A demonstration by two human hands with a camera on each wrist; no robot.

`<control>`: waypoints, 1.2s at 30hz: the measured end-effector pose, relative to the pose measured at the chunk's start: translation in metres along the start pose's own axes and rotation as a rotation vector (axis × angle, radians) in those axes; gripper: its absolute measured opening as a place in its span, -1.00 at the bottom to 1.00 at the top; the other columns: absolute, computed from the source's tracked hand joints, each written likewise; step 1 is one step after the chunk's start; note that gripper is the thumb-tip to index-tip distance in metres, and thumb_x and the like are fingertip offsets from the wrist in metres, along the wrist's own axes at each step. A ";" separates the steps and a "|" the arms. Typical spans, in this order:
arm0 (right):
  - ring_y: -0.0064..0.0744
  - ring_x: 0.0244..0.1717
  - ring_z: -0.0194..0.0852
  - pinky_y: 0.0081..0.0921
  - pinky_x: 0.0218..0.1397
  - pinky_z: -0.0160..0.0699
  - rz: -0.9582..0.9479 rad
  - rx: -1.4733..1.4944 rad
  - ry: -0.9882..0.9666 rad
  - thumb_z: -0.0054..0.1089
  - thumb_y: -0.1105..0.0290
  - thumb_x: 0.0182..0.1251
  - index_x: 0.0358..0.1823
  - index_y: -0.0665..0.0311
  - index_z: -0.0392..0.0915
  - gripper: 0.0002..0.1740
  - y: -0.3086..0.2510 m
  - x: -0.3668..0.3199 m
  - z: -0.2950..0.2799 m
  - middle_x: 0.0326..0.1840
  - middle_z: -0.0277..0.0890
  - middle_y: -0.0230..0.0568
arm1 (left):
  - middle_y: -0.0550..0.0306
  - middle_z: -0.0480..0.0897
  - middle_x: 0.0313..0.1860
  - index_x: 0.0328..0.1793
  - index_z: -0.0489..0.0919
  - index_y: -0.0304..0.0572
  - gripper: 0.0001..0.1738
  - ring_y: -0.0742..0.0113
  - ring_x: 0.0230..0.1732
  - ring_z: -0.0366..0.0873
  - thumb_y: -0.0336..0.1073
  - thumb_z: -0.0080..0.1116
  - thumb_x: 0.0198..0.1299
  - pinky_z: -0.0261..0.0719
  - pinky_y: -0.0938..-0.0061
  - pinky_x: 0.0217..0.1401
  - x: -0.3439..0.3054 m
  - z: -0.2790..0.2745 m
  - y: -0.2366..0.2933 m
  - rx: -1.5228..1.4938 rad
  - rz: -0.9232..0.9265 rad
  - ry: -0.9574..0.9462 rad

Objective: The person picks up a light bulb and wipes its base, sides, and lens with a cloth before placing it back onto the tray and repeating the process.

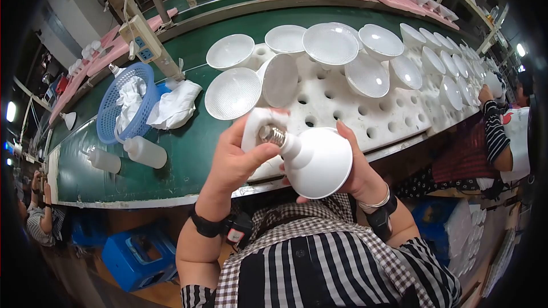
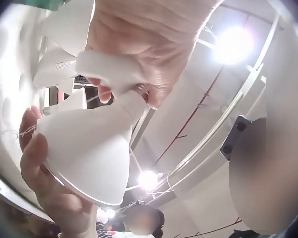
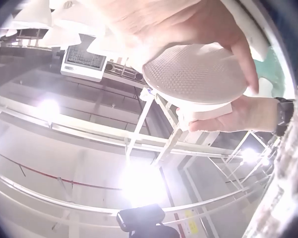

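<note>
A white cone-shaped lamp with a metal screw base is held between both hands in front of the body, its base toward the left hand. The left hand pinches a folded white cloth or pad at the neck, thumb by the screw base. Fingers of the right hand curl round the wide rim. In the left wrist view the white lamp shows its smooth outside, with the white pad under the left hand. The right wrist view shows the lamp's textured face.
Lamps stand in a white foam board with holes beyond the hands. On the green table at left are a blue basket with cloth, a white cloth and two bottles. Another person is at right.
</note>
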State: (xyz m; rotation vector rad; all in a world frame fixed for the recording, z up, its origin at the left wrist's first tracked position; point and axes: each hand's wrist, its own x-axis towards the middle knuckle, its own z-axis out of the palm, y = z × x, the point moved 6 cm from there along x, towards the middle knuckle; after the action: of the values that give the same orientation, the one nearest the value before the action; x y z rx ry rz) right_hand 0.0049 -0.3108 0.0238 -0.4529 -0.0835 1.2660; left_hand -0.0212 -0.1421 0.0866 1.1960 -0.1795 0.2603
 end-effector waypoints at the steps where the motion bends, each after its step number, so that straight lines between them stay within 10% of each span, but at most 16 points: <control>1: 0.37 0.34 0.34 0.54 0.13 0.44 0.004 -0.003 0.000 -0.26 -0.49 0.33 0.53 0.21 0.12 0.03 0.000 0.001 0.001 0.41 0.25 0.29 | 0.14 0.67 0.01 0.13 0.62 -0.31 -0.58 0.42 0.01 0.58 -0.22 0.35 0.22 0.52 0.51 0.08 0.000 -0.004 -0.005 0.096 -0.022 -0.018; 4: 0.28 0.42 0.28 0.38 0.28 0.39 -0.043 -0.015 0.012 -0.22 -0.53 0.29 0.57 0.18 0.05 0.08 0.005 0.004 -0.002 0.47 0.20 0.22 | 0.18 0.68 -0.12 -0.01 0.63 -0.32 -0.73 0.47 -0.09 0.56 -0.29 0.28 0.26 0.51 0.51 0.04 0.002 -0.006 -0.009 0.216 -0.055 0.027; 6: 0.02 0.47 0.22 0.12 0.47 0.25 -0.341 -0.234 0.078 0.03 -0.32 0.37 0.54 0.13 0.10 -0.08 -0.006 0.004 -0.014 0.49 0.21 -0.02 | 0.20 0.67 -0.16 -0.09 0.63 -0.29 -0.81 0.51 -0.13 0.54 -0.30 0.24 0.31 0.49 0.53 0.00 0.002 -0.013 -0.012 0.217 -0.023 0.178; 7: -0.08 0.57 0.04 -0.15 0.57 0.09 -0.390 -0.267 0.097 0.33 -0.25 0.19 0.62 0.16 -0.12 0.17 -0.004 0.003 -0.012 0.58 0.05 -0.05 | 0.20 0.67 -0.16 -0.09 0.63 -0.29 -0.81 0.51 -0.13 0.54 -0.30 0.24 0.31 0.49 0.53 0.00 0.003 -0.011 -0.014 0.218 -0.024 0.175; 13: -0.16 0.60 -0.08 -0.16 0.56 0.05 -0.835 -0.988 0.199 0.65 -0.13 -0.18 0.65 0.16 -0.49 0.60 -0.018 -0.004 -0.008 0.64 -0.19 0.03 | 0.20 0.66 -0.19 -0.10 0.62 -0.27 -0.79 0.55 -0.16 0.50 -0.24 0.20 0.38 0.42 0.56 0.00 0.006 -0.017 -0.025 0.070 -0.034 0.372; 17: -0.15 0.57 -0.01 -0.14 0.55 0.06 -0.911 -1.120 0.178 0.64 -0.09 -0.15 0.65 0.13 -0.45 0.56 -0.022 -0.004 -0.005 0.62 -0.14 0.07 | 0.15 0.66 -0.10 0.05 0.57 -0.25 -0.73 0.51 -0.15 0.52 -0.20 0.14 0.42 0.49 0.53 0.01 0.009 -0.017 -0.038 -0.007 -0.079 0.366; 20: 0.08 0.50 0.16 0.04 0.49 0.19 -0.726 -0.819 0.254 0.35 -0.36 0.05 0.65 0.13 -0.26 0.35 -0.021 0.004 -0.026 0.54 0.07 0.15 | 0.14 0.62 0.02 0.19 0.54 -0.26 -0.66 0.47 -0.07 0.52 -0.20 0.10 0.45 0.46 0.51 0.10 0.005 -0.013 -0.036 -0.027 -0.137 0.335; 22: 0.18 0.41 0.29 0.10 0.43 0.31 -0.361 -0.034 0.123 -0.17 -0.46 0.30 0.60 0.15 -0.01 0.05 -0.010 0.014 -0.029 0.48 0.20 0.17 | 0.07 0.59 0.11 0.28 0.51 -0.27 -0.61 0.40 0.00 0.52 -0.19 0.09 0.45 0.46 0.47 0.14 0.002 -0.014 -0.038 0.004 -0.176 0.303; 23: 0.23 0.35 0.36 0.22 0.36 0.36 -0.236 0.061 -0.037 -0.52 -0.45 0.38 0.54 0.12 0.14 -0.04 -0.008 0.015 -0.016 0.45 0.27 0.10 | -0.01 0.55 0.20 0.29 0.52 -0.27 -0.58 0.27 0.10 0.51 -0.16 0.05 0.46 0.44 0.37 0.21 0.004 -0.014 -0.023 0.401 0.120 0.273; 24: 0.23 0.35 0.36 0.22 0.36 0.36 -0.239 0.063 -0.038 -0.52 -0.45 0.38 0.54 0.12 0.14 -0.04 -0.009 0.015 -0.016 0.45 0.27 0.10 | -0.09 0.51 0.28 0.30 0.54 -0.27 -0.56 0.14 0.19 0.50 -0.13 0.02 0.47 0.42 0.27 0.28 0.002 -0.002 -0.007 0.794 0.421 0.227; 30: -0.06 0.33 0.43 0.34 0.28 0.40 -0.217 0.008 0.077 -0.37 -0.39 0.40 0.49 0.16 0.24 -0.10 -0.005 0.012 -0.021 0.42 0.36 -0.09 | -0.11 0.47 0.34 0.16 0.71 0.01 -0.63 -0.04 0.20 0.43 -0.17 0.22 0.24 0.35 0.20 0.29 -0.013 0.035 0.007 1.464 0.670 0.061; 32: 0.47 0.32 0.31 0.45 0.25 0.36 -0.127 0.259 -0.071 -0.35 -0.42 0.36 0.52 0.28 0.15 0.00 0.001 0.012 -0.017 0.40 0.33 0.12 | -0.14 0.49 0.31 0.17 0.70 -0.05 -0.64 -0.06 0.17 0.46 -0.17 0.18 0.30 0.37 0.19 0.30 -0.003 0.019 0.007 1.468 0.698 0.109; 36: 0.51 0.31 0.31 0.47 0.22 0.36 -0.022 0.028 -0.011 -0.31 -0.42 0.34 0.52 0.30 0.14 0.01 0.005 0.005 -0.013 0.36 0.31 0.29 | -0.11 0.54 0.27 0.18 0.66 -0.17 -0.66 0.08 0.20 0.53 -0.17 0.04 0.45 0.44 0.30 0.28 0.012 -0.028 0.009 0.934 0.359 0.306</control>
State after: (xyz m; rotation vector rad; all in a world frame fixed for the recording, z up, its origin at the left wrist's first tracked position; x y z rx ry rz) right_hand 0.0063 -0.3088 0.0091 -0.4195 -0.0800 1.2467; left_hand -0.0126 -0.1119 0.0876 2.0222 0.0111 0.9038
